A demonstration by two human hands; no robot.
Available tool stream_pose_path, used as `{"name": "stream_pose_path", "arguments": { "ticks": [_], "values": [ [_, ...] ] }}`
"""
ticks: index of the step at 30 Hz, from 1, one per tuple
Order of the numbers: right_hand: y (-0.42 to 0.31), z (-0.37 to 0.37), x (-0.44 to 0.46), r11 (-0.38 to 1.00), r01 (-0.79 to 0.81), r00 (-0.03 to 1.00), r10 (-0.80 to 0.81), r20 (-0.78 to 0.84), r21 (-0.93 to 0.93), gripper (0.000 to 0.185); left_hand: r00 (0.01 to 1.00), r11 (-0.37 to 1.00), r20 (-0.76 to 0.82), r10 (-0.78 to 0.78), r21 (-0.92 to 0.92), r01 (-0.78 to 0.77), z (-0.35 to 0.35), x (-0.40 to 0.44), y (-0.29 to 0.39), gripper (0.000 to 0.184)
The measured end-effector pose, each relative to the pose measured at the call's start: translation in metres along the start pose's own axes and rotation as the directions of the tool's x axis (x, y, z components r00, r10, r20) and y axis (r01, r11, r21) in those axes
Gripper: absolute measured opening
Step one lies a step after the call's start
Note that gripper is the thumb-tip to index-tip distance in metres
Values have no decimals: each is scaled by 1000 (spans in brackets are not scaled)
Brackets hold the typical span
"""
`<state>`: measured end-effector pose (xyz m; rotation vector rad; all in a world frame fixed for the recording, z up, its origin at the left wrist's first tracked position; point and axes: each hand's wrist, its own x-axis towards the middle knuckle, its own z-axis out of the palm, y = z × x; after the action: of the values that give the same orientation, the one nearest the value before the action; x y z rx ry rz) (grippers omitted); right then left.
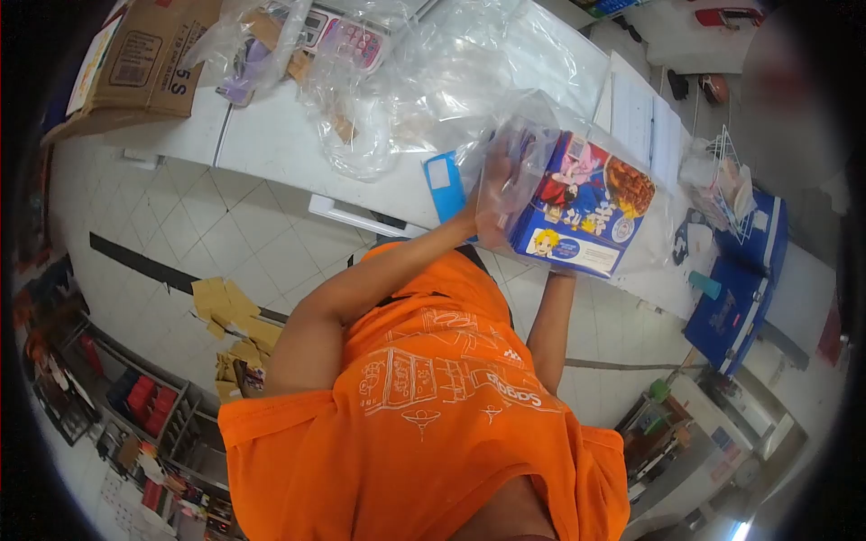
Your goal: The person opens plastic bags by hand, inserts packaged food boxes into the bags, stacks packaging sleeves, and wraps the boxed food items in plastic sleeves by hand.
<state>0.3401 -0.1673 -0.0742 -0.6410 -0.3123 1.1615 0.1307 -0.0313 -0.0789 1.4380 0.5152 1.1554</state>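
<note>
A blue box with cartoon figures and a food picture sits partly inside a clear plastic bag, tilted above the counter's near edge. At the box's left side is my left hand, its fingers closed on the clear plastic and partly blurred by it. My right hand reaches under the box's near edge; only a bit near the wrist shows, and its fingers are hidden. Just left of the box lies a blue packet with a white label.
Loose clear plastic covers part of the white counter. A cardboard box and a pink-and-white packaged item are at the far left. Papers, a wire rack and a blue case are at right.
</note>
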Motion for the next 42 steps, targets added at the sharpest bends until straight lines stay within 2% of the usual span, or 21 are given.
{"name": "stream_pose_path", "arguments": {
  "ticks": [1, 6, 7, 8, 9, 12, 15, 18, 20, 26, 29, 31, 32, 33, 34, 35, 37, 38, 39, 41, 42],
  "values": [
    [-1, -4, 0, 1000, -4, 1000, 3, -18, -5, 70, 965, 945, 12, 263, 200, -260, 1, -4, -4, 70],
    [-16, -17, 7, 1000, 16, 997, -16, -76, -6, 71, 990, 980, 54, -129, -143, 136, -1, 15, -2, 71],
    [-21, -19, 11, 1000, 22, 997, -22, -79, -8, 71, 959, 864, 30, -282, -427, 267, -7, 22, 1, 72],
    [-25, -20, 14, 1000, 28, 996, -29, -85, -9, 71, 902, 654, 53, -429, -670, 350, -14, 36, 12, 73],
    [-27, -23, 16, 1000, 30, 995, -30, -92, -6, 71, 821, 372, 119, -558, -849, 376, -15, 44, 18, 74],
    [-20, -27, 22, 999, 40, 990, -40, -132, -5, 72, 857, 712, 22, -515, -544, 443, 12, 65, 23, 76],
    [-18, -25, 36, 999, 33, 990, -35, -139, -15, 73, 741, 546, 222, -634, -550, 632, 9, 75, 40, 76],
    [-27, -24, 52, 999, 18, 990, -24, -138, -40, 73, 727, 499, 262, -635, -580, 644, -2, 79, 44, 80],
    [-24, -19, 58, 999, 16, 989, -23, -144, -48, 74, 743, 527, 247, -622, -569, 631, -1, 81, 45, 83],
    [-17, -10, 66, 991, 13, 988, -34, -151, -134, 75, 878, 791, 20, -478, -424, 441, 6, 86, 52, 90],
    [-39, 5, 55, 913, 42, 990, -93, -107, -406, 75, 960, 944, -113, -254, -243, 222, -13, 90, 76, 94],
    [-65, 23, 14, 692, 52, 984, -157, -79, -720, 82, 981, 988, -142, -134, -93, 121, -31, 80, 106, 96],
    [-78, 33, -12, 526, 44, 982, -181, -62, -849, 91, 984, 993, -132, -117, -14, 116, -41, 75, 117, 86],
    [-83, 36, -39, 377, 143, 984, -157, 89, -915, 104, 987, 991, -125, -105, 65, 114, -41, 62, 138, 78],
    [-82, 40, -58, 226, 246, 968, -109, 227, -942, 119, 997, 983, -19, 77, 168, -73, -28, 49, 163, 89],
    [-76, 41, -63, 164, 233, 970, -110, 217, -959, 128, 962, 931, 111, 250, 245, -270, -18, 43, 178, 100],
    [-57, 49, -63, 34, 205, 974, -103, 201, -978, 148, 894, 760, 399, 202, 512, -401, -21, 42, 174, 86],
    [-45, 62, -51, 93, 269, 946, -214, 244, -959, 144, 843, 638, 521, 135, 606, -476, -22, 37, 173, 79],
    [-45, 71, -40, -304, 197, 947, -189, 261, -932, 133, 851, 657, 514, 108, 605, -449, -22, 38, 169, 75],
    [-28, 65, -16, 194, 201, 973, -154, 173, -960, 118, 858, 685, 509, 66, 603, -410, -24, 55, 159, 66],
    [-19, 59, -9, 250, 135, 990, -76, 120, -959, 111, 860, 710, 503, 84, 575, -406, -22, 61, 159, 71]
  ]
}}
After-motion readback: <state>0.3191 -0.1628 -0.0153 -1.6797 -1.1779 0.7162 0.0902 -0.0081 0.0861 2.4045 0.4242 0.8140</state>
